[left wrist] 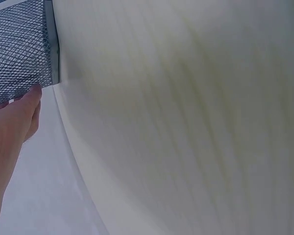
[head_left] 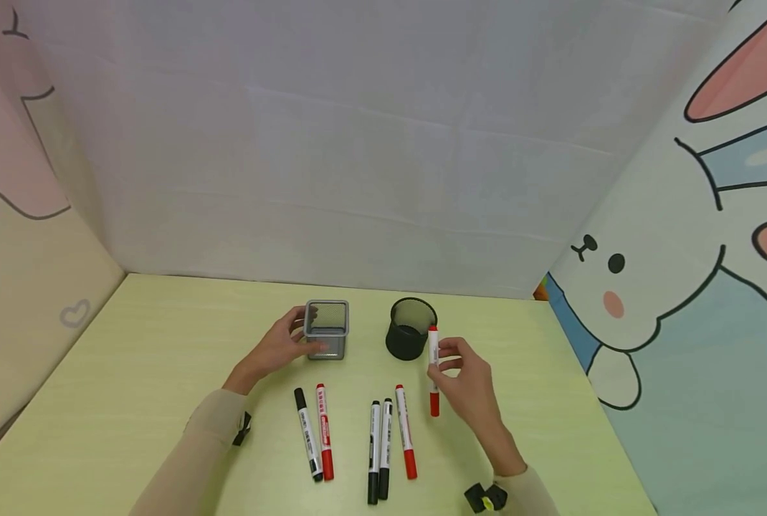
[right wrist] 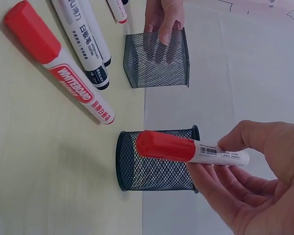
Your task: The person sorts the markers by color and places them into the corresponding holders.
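Observation:
My left hand (head_left: 279, 350) holds the square grey mesh pen holder (head_left: 335, 349) by its left side, thumb across the front. In the left wrist view, fingertips lie against the mesh wall of this holder (left wrist: 19, 56). With thumb and fingers, my right hand (head_left: 470, 380) pinches a red whiteboard marker (head_left: 434, 351) by its white barrel, upright with the red cap down. In the right wrist view the marker (right wrist: 169, 147) overlaps the round black mesh pen holder (right wrist: 157, 171), which stands on the table just left of the right hand.
Nearer me on the table lie a black marker (head_left: 308, 433) and a red marker (head_left: 325, 430) at left. Two black markers (head_left: 374, 451) and another red marker (head_left: 406, 430) lie in the middle. A white sheet (head_left: 358, 179) hangs behind the table; printed panels (head_left: 699, 344) flank it.

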The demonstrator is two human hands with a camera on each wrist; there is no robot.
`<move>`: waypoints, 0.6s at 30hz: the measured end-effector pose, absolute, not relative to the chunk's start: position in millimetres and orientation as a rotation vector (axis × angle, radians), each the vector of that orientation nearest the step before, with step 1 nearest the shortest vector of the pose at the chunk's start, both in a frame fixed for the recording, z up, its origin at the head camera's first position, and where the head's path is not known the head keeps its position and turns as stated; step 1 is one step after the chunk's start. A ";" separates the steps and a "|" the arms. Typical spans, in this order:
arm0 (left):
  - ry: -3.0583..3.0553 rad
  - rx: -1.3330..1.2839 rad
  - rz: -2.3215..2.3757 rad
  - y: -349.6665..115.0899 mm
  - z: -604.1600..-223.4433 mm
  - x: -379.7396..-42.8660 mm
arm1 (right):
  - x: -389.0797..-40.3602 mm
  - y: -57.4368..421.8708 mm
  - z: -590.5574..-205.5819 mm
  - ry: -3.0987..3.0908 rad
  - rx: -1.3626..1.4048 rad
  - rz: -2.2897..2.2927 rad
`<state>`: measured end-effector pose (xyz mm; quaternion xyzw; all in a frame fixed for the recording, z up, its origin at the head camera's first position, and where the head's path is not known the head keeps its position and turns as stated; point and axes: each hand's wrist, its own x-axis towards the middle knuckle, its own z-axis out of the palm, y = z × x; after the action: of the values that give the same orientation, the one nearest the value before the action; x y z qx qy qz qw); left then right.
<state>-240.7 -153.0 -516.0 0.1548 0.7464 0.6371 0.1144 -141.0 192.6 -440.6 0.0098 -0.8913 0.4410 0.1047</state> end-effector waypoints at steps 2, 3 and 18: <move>2.187 0.452 1.868 -152.7 -515.5 -240.6 | -143.5 190.4 -439.2 -2.611 0.039 1.311; 2.182 0.453 1.871 -152.5 -515.2 -240.4 | -144.8 189.2 -438.7 -2.599 0.046 1.325; 2.191 0.473 1.875 -152.2 -516.3 -241.0 | -166.5 173.1 -433.4 -2.435 0.132 1.532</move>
<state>-241.0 -152.2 -516.3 0.1608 0.7451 0.6379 0.1095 -166.5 173.1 -433.4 0.0455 -0.8383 0.5274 0.1306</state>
